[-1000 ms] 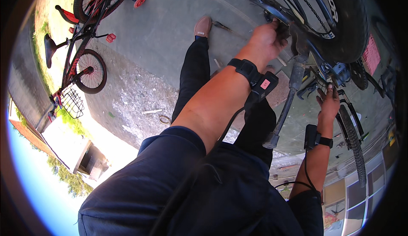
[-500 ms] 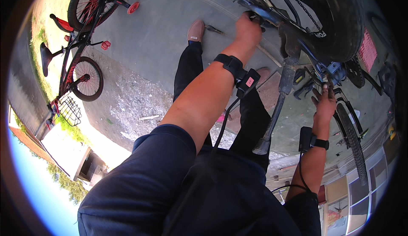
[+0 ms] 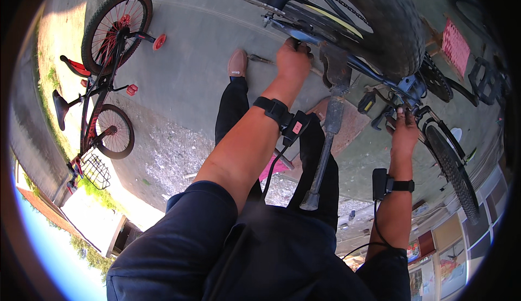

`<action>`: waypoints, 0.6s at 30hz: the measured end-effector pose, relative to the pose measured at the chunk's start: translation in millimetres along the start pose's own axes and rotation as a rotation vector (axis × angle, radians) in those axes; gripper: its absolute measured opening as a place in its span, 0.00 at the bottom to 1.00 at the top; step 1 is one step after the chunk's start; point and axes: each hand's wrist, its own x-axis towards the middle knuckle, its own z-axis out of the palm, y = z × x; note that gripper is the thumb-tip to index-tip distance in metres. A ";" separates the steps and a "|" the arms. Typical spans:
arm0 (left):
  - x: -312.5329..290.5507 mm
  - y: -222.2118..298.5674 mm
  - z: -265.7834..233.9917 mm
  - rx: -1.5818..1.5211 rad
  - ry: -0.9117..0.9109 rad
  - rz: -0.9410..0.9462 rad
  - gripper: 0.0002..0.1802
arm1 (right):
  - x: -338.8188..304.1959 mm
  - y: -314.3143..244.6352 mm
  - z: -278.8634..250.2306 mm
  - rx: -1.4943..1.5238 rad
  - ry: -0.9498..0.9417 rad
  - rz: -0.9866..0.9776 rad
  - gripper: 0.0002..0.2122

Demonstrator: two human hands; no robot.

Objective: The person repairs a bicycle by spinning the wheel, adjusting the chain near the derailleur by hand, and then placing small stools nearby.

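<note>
A blue-framed bicycle (image 3: 304,34) is held up in front of me, its wide black rear tyre (image 3: 399,35) at the top. A worn grey metal clamp (image 3: 337,97) with a long rod reaches the frame. My left hand (image 3: 293,64) is closed against the blue tube, left of the clamp; its fingertips are partly hidden. To the right, my right hand (image 3: 404,133) reaches up to the underside of the frame by the blue bracket (image 3: 411,88). Its darkened fingers are bent together there, and what they grip is hidden.
A black and red bicycle (image 3: 97,92) with a wire basket (image 3: 96,172) stands at the left. A long-handled tool (image 3: 260,59) lies by my shoe (image 3: 237,62). Another tyre (image 3: 453,171) is low on the right, and a pink perforated panel (image 3: 456,46) stands at upper right.
The whole view has shifted, so the bicycle, clamp and both hands sit further left in the picture. Both hands stay at the same parts of the frame.
</note>
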 end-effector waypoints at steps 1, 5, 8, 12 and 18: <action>-1.9 1.3 -0.1 -0.006 -0.010 0.001 0.07 | -0.5 -0.4 0.2 0.014 0.013 -0.002 0.19; -3.5 2.2 -0.3 -0.085 -0.033 -0.030 0.07 | -9.0 -10.1 6.1 0.044 0.050 0.002 0.18; -0.7 -1.9 -1.1 -0.124 -0.040 0.019 0.07 | -9.3 -10.9 7.3 0.049 0.055 0.003 0.18; 9.9 -11.6 -8.0 0.017 -0.009 0.088 0.09 | -10.9 -11.0 5.7 0.012 0.043 0.016 0.20; 23.9 -42.9 -20.0 0.254 -0.026 0.493 0.09 | -11.8 -10.0 6.3 -0.004 0.043 0.025 0.21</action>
